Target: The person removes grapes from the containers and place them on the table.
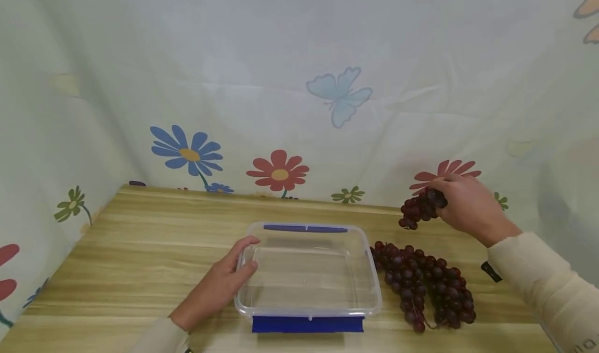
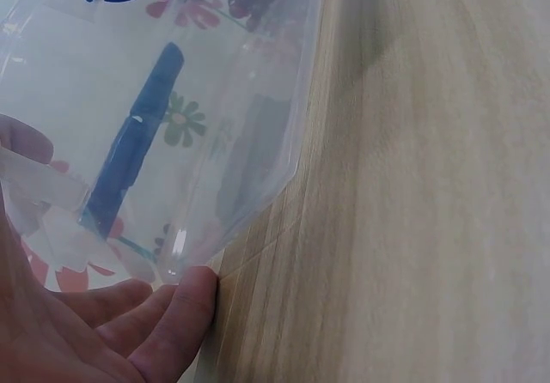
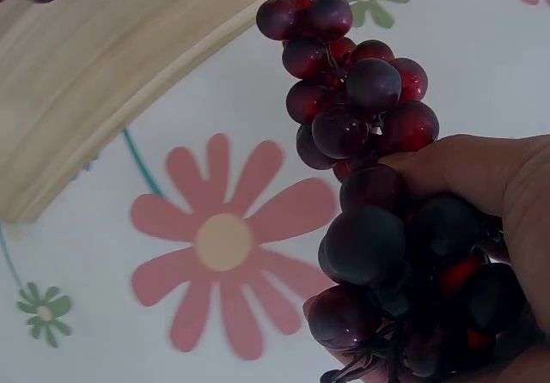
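Observation:
My right hand [image 1: 468, 205] holds a small bunch of dark red grapes [image 1: 416, 207] up above the back right of the table. In the right wrist view the thumb lies along the bunch [image 3: 369, 125], and part of the lower grapes is covered by the hand. A clear plastic food container [image 1: 306, 306] with blue clips stands lidless at the front middle. At its left wall, my left hand [image 1: 220, 285] grips the rim, with thumb and forefinger reaching over it. Other left fingers [image 2: 176, 327] press the container's outer side in the left wrist view.
More dark red grapes [image 1: 407, 275] lie in bunches on the wooden table [image 1: 154, 249], close to the container's right side. A small black object [image 1: 491, 272] sits by the right sleeve. A white cloth [image 1: 262, 108] printed with flowers and butterflies hangs behind and beside the table.

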